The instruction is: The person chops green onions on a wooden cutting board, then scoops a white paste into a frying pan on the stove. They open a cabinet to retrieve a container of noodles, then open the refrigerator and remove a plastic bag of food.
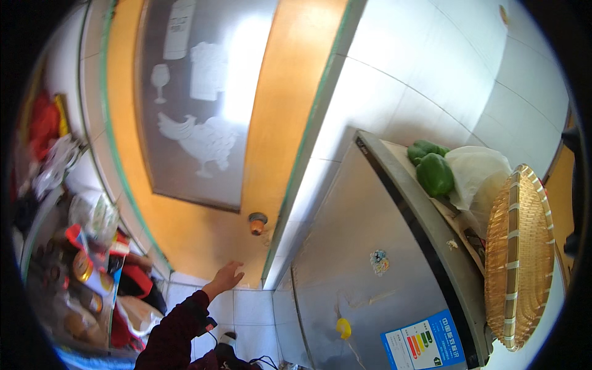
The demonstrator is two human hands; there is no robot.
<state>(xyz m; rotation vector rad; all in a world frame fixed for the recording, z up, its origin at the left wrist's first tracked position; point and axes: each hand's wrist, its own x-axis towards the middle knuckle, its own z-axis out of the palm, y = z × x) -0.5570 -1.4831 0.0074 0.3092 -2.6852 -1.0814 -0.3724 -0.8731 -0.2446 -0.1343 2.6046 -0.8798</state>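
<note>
One hand shows at the lower centre, at the end of a dark red sleeve that comes up from the lower left; it looks like my left hand (225,279). Its fingers are apart and nothing is in them. Above and to the right of it is the round knob (257,223) of an orange wooden door (208,236), with a gap between hand and knob. The door's frosted glass panel (194,138) bears a bottle, a wine glass and a rooster. My right hand is out of view.
At right stands a grey refrigerator (351,259) with green peppers (434,175), a plastic bag (476,171) and a woven bamboo basket (520,259) on top. A cluttered shelf at left holds a can (92,273) and bags. White floor tiles (254,307) lie below the door.
</note>
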